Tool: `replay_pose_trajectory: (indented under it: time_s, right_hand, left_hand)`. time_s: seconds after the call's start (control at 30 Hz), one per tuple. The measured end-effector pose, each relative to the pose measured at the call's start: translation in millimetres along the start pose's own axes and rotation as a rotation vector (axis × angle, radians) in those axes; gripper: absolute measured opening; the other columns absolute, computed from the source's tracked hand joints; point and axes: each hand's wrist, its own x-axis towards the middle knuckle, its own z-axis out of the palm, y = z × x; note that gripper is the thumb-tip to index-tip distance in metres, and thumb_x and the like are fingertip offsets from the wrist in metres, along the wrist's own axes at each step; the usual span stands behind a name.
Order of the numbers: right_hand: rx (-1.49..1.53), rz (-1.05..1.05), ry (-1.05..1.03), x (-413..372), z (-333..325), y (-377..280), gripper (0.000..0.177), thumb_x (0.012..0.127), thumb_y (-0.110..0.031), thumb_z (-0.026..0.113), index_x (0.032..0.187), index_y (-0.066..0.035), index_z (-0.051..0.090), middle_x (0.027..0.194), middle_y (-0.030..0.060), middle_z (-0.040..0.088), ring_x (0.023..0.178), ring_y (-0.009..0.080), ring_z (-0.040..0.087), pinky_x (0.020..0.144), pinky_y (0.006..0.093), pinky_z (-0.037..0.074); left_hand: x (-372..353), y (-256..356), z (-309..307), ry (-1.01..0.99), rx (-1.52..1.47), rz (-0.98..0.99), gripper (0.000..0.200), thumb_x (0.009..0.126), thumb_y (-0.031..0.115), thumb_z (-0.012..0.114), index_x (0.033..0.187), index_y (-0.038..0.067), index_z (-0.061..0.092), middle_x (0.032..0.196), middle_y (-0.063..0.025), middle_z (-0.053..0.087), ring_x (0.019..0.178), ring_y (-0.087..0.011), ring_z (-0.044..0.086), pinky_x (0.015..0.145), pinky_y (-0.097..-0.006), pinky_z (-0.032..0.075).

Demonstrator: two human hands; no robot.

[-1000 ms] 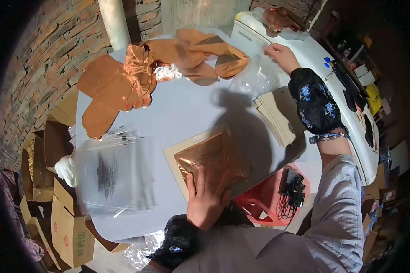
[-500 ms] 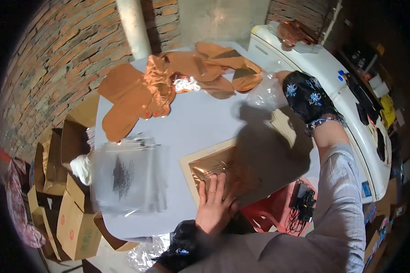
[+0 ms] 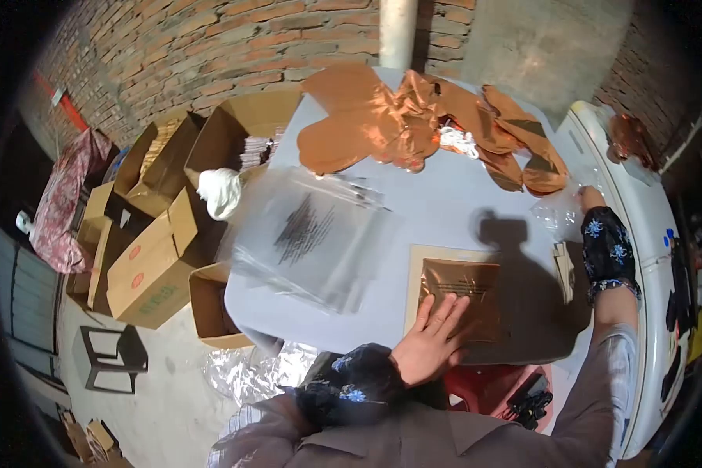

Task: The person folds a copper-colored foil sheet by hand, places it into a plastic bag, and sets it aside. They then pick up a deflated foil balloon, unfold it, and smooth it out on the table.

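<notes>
My left hand (image 3: 430, 343) lies spread on a flat copper-coloured foil piece (image 3: 476, 292), which rests on a beige board (image 3: 415, 281) near the table's front edge. At the table's right side, my right hand (image 3: 590, 198) is by a clear crinkled plastic bag (image 3: 555, 217); its fingers are too small and hidden to read. Beige card strips (image 3: 564, 269) lie just below that bag. Left of the board is a stack of clear plastic sleeves (image 3: 312, 242) with dark print. Copper foil balloons (image 3: 359, 121) spread along the far edge, with a white bundle (image 3: 458, 141) among them.
Open cardboard boxes (image 3: 152, 269) stand left of the table (image 3: 421, 210), with a white cloth (image 3: 219, 193) on one. A dark stool (image 3: 111, 357) is on the floor. A white appliance (image 3: 654, 312) stands at the right. A red chair (image 3: 476, 386) holds black cables (image 3: 529, 402).
The view has turned left, so the table appears farther right and more boxes and floor show. My left hand remains on the foil and my right hand stays near the clear bag.
</notes>
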Motion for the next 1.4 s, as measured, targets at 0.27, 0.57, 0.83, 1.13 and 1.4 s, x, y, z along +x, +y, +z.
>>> replay_pose_trajectory:
  time_s: [0.27,0.57,0.83,1.13,1.4]
  right_hand:
    - [0.001,0.266,0.012,15.1,16.9,-4.4,0.035,0.086,-0.028,0.071,0.11,-0.003,0.065,0.113,0.0244,0.067,0.11,0.0408,0.063,0.092,0.0469,0.051]
    - [0.048,0.148,0.192,0.7,11.7,-1.7,0.032,0.089,-0.035,0.061,0.1,-0.007,0.072,0.107,0.0221,0.069,0.101,0.0413,0.066,0.089,0.05,0.051]
    - [0.384,0.049,0.163,-56.6,-86.8,8.2,0.018,0.085,-0.019,0.058,0.079,-0.005,0.067,0.074,0.0142,0.069,0.066,0.029,0.066,0.062,0.0421,0.052]
    - [1.116,-0.377,0.316,-333.3,-6.4,-138.7,0.019,0.093,-0.012,0.057,0.109,-0.004,0.062,0.089,0.0103,0.065,0.078,0.0233,0.064,0.068,0.0342,0.051]
    - [0.809,-0.351,0.368,-409.0,6.7,-196.8,0.004,0.09,-0.006,0.056,0.088,-0.004,0.054,0.084,0.0169,0.06,0.08,0.0365,0.063,0.07,0.0434,0.051]
  left_hand:
    - [-1.3,2.1,1.8,-0.042,-0.004,-0.04,0.043,0.086,0.038,0.061,0.117,0.009,0.069,0.16,-0.0206,0.024,0.149,-0.036,0.02,0.119,-0.0568,0.017]
    - [-0.2,2.0,8.7,0.063,0.002,-0.016,0.045,0.086,0.038,0.062,0.123,0.012,0.067,0.16,-0.0207,0.023,0.149,-0.0358,0.021,0.119,-0.0562,0.016]
    - [2.9,5.3,5.9,-0.054,0.16,0.009,0.062,0.092,0.037,0.057,0.149,0.017,0.042,0.15,-0.0127,0.04,0.147,-0.0386,0.023,0.118,-0.058,0.016]
    - [4.8,1.4,9.6,0.043,0.212,0.079,0.047,0.097,0.037,0.053,0.14,0.017,0.05,0.139,-0.0124,0.051,0.137,-0.0391,0.039,0.112,-0.057,0.027]
    - [12.4,3.4,-1.5,0.022,0.252,0.099,0.04,0.099,0.042,0.049,0.129,0.018,0.061,0.132,-0.0081,0.058,0.134,-0.0353,0.045,0.114,-0.0644,0.014]
